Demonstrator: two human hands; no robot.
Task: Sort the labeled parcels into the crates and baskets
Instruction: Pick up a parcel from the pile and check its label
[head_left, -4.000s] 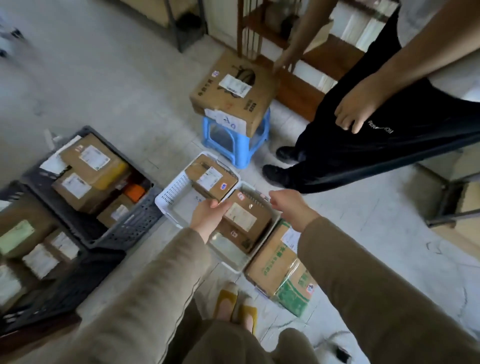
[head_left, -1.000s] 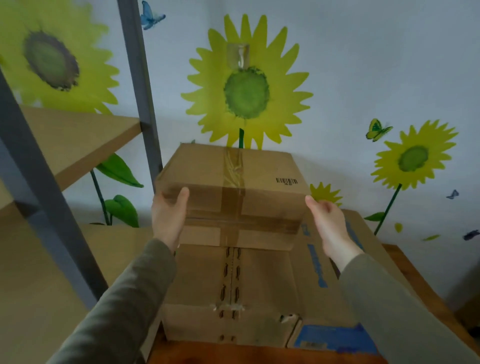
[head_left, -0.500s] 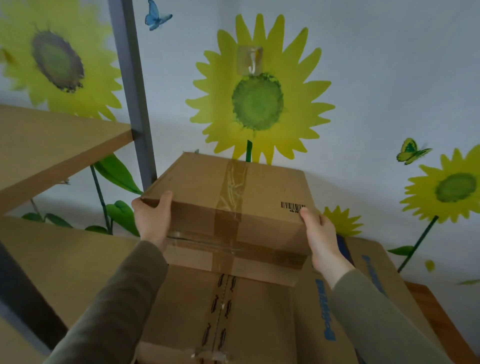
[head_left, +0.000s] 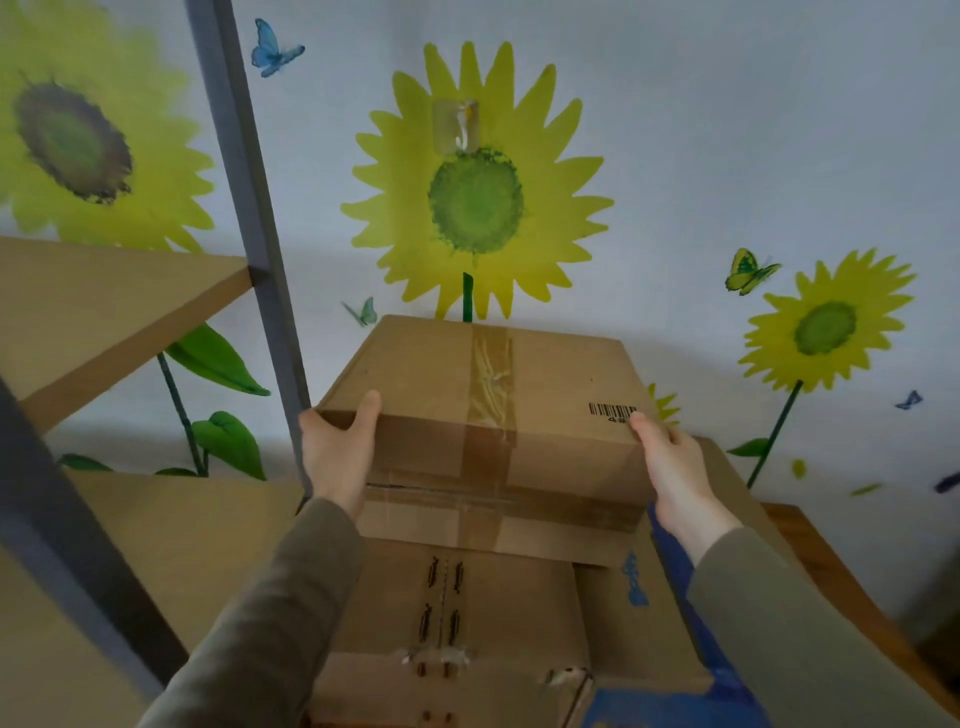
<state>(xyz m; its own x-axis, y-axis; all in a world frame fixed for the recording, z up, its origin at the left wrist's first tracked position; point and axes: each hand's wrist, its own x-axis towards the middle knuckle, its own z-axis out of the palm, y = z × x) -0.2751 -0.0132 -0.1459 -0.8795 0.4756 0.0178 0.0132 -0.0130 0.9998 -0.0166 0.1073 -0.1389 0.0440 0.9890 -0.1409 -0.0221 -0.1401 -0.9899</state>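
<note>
You've got the taped box (head_left: 483, 410) between both hands, mid-view. Your L hand (head_left: 335, 452) grips its near-left corner: thumb hooked over the top edge, palm flat against the left wall, other fingers hidden by the box. Your R hand (head_left: 675, 467) grips the near-right corner, with the thumb tip on the top face just beside the barcode (head_left: 612, 411) and the fingers curled against the right wall. Brown tape (head_left: 491, 395) runs front to back across the top and down the near face, w/ a second strip crossing it low on that face.

Directly under the taped box sits a larger carton (head_left: 447, 623), flaps shut; the taped box's near edge overhangs it. Can't tell if the two are touching or if you've got the box held just clear. Below and to the right of the box is a blue-printed carton (head_left: 636, 587), touching the larger one's side, and further right a wooden surface (head_left: 831, 561).

Left of the box stands a grey shelf post (head_left: 244, 208) close to your L hand, w/ a tan shelf board (head_left: 104, 301) beyond it, higher than the box top. Behind and above the box is a pale wall w/ a big sunflower decal (head_left: 475, 202), and a clear stick-on hook (head_left: 457, 127) on its upper petals.
</note>
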